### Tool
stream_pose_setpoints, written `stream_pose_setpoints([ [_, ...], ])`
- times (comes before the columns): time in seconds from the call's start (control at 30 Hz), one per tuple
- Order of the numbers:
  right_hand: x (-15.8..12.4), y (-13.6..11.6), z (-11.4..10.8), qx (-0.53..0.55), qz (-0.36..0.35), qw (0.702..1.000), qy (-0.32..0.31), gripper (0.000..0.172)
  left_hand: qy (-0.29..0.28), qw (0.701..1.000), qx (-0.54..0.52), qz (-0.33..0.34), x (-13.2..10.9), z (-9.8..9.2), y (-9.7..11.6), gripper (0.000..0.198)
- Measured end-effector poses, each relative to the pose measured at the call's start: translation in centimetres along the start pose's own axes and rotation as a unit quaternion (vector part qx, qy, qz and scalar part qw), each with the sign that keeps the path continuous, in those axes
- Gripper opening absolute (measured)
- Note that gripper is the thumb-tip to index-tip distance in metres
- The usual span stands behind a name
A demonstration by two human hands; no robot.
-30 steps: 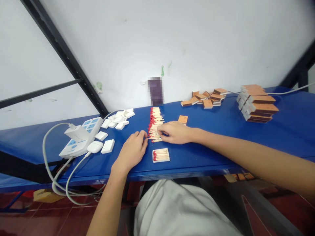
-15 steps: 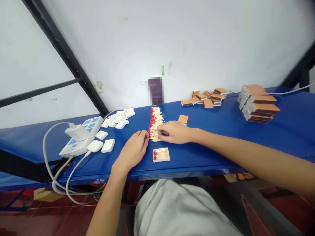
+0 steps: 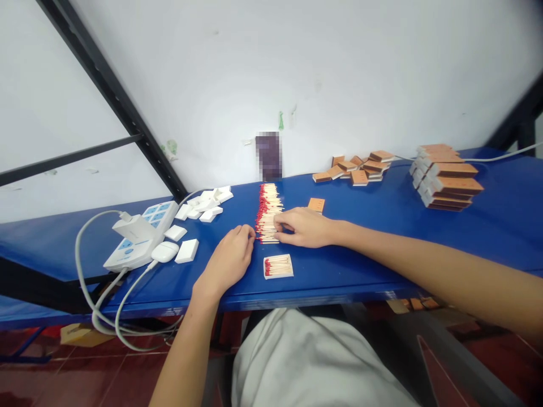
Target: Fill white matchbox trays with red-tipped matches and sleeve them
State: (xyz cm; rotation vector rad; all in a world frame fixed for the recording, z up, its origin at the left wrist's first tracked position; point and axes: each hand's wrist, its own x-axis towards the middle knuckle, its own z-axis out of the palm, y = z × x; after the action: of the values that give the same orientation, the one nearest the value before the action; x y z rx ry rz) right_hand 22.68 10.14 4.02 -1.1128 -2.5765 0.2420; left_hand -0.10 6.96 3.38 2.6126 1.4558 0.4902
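Observation:
A long row of red-tipped matches (image 3: pixel 268 209) lies on the blue table, heads to the left. At its near left end is my left hand (image 3: pixel 231 251), fingers curled together beside the match heads; whatever they may hold is hidden. On the other side, my right hand (image 3: pixel 305 227) touches the plain ends of the matches, its thumb and bent forefinger apart with a gap between. Just in front of both hands sits a white matchbox tray (image 3: pixel 278 276) with matches lying in it. A brown matchbox sleeve (image 3: pixel 316 205) lies behind my right hand.
White trays (image 3: pixel 208 202) are scattered at the left, near a power strip (image 3: pixel 131 249) with a plugged charger, a white case (image 3: pixel 164 251) and looping cables. Loose brown matchboxes (image 3: pixel 360 178) lie at the back right, beside a stack of matchboxes (image 3: pixel 452 186). A wall stands behind.
My right hand has shifted slightly right, away from the match heads. My left hand has drawn back a little to the left. The near matches lie more evenly.

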Motion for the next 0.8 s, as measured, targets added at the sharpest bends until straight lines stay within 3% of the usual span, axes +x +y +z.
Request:
stream_pose_setpoints([
  [0.3,-0.03,-0.06,0.24,-0.010,0.011,1.000,0.006,0.024,-0.005,1.000,-0.010,0.020,-0.15,-0.06,0.31,0.019],
  [0.43,0.08,0.19,0.28,-0.004,0.008,1.000,0.004,0.024,0.011,1.000,0.004,-0.012,-0.15,-0.23,0.69,0.018],
  [0.57,0.09,0.55,0.05,0.003,-0.001,1.000,-0.002,0.016,0.017,0.997,0.056,-0.050,-0.19,-0.18,0.75,0.027],
  [0.67,0.04,0.70,-0.13,0.010,-0.005,1.000,-0.013,0.005,0.013,0.996,0.081,-0.044,-0.18,-0.08,0.65,0.029],
  [0.8,0.15,0.75,0.01,0.007,-0.002,1.000,-0.017,0.005,0.008,0.995,0.095,-0.028,-0.04,-0.06,0.62,0.023],
])
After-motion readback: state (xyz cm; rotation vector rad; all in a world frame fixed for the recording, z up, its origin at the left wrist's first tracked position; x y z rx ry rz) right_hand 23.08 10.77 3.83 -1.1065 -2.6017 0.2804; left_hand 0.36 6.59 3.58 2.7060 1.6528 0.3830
